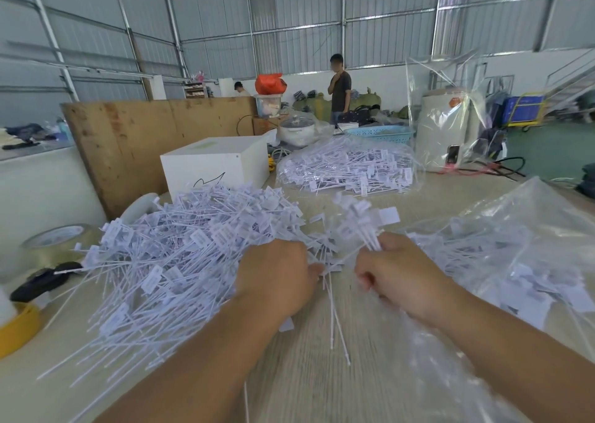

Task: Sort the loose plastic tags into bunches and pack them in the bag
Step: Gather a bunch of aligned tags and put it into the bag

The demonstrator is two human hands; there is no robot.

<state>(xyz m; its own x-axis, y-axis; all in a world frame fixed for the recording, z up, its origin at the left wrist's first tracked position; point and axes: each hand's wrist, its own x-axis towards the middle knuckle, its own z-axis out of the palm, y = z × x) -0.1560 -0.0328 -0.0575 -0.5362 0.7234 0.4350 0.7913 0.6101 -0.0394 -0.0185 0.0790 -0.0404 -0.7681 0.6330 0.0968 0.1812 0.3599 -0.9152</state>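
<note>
Near the camera, two bare forearms reach over a pale wooden surface (306, 374). The right hand (399, 277) is curled round a small bunch (363, 226) of white tags, heads fanned upward, tails trailing down. The left hand (277, 277) is bent at the right edge of the loose pile (180, 255); whether it pinches a tag cannot be told. To bunch well, each new tag should probably go in with heads level and tails parallel. At right lies the open clear bag (521, 261), some tags inside. Farther off, a filled bag (347, 168).
</note>
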